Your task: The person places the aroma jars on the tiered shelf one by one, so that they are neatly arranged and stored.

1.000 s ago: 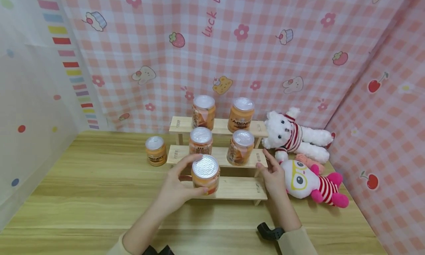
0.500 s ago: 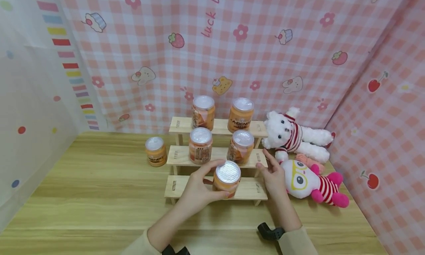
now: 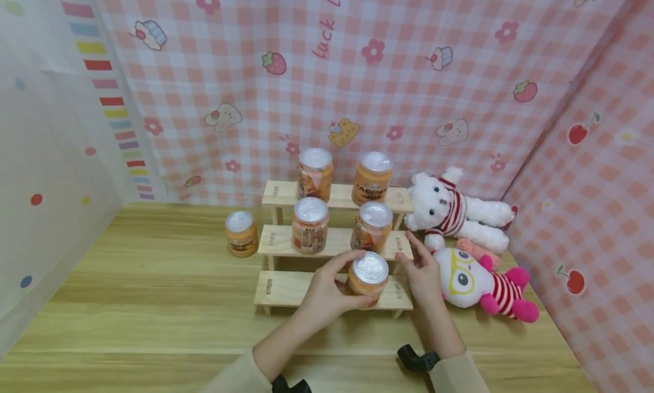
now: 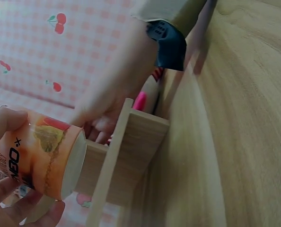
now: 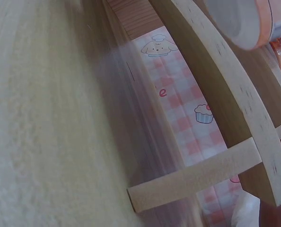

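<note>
An orange-labelled can (image 3: 368,276) with a clear lid is held in my left hand (image 3: 329,291), thumb in front and fingers behind. It is over the right half of the lowest shelf of a three-tier wooden stand (image 3: 291,288). In the left wrist view the can (image 4: 41,153) shows its pale underside, apart from the shelf board. My right hand (image 3: 423,272) is at the stand's right end, thumb and index finger parted and touching the middle shelf's end; its other fingers are mostly hidden. The right wrist view shows the stand (image 5: 197,179) and part of the can's bottom (image 5: 235,21).
Two cans stand on the top shelf (image 3: 339,197), and two more on the middle shelf (image 3: 334,242). Another can (image 3: 241,234) sits on the table (image 3: 153,285) left of the stand. A white plush bear (image 3: 434,203) and a pink-and-white doll (image 3: 475,276) lie at the right.
My left hand has carried the can rightward along the front of the lowest shelf and slightly lower. My right hand has stayed at the stand's right end.
</note>
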`<action>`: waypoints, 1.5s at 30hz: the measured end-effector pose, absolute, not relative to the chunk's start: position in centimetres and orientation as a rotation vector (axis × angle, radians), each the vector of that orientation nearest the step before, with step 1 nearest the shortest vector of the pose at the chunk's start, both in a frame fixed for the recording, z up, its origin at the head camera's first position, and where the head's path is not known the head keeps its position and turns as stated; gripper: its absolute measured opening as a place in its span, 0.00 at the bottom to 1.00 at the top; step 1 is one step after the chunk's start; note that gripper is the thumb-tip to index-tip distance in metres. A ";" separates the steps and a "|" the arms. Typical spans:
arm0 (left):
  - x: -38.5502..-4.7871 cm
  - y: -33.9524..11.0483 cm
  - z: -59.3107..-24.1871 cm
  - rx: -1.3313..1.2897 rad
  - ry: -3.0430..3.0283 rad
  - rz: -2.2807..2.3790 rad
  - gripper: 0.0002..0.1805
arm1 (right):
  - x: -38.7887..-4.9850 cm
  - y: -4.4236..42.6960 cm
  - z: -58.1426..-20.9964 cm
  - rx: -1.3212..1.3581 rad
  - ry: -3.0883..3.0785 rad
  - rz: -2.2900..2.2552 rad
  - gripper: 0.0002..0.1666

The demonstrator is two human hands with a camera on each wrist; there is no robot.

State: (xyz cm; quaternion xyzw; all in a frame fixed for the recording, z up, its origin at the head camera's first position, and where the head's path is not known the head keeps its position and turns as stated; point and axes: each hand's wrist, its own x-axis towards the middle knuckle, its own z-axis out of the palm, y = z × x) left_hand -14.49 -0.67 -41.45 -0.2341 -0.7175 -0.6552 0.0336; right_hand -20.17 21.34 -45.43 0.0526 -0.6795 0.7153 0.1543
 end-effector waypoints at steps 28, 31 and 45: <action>-15.2 0.6 -43.2 -0.679 -2.303 -1.802 0.43 | -20.2 21.2 -45.5 0.154 -1.901 2.074 0.33; -15.2 0.5 -43.4 -0.704 -2.294 -1.797 0.43 | -20.1 21.2 -45.5 0.147 -1.910 2.068 0.33; -14.0 -1.9 -42.2 -0.686 -2.298 -1.889 0.42 | -20.2 21.3 -45.4 0.151 -1.917 2.064 0.31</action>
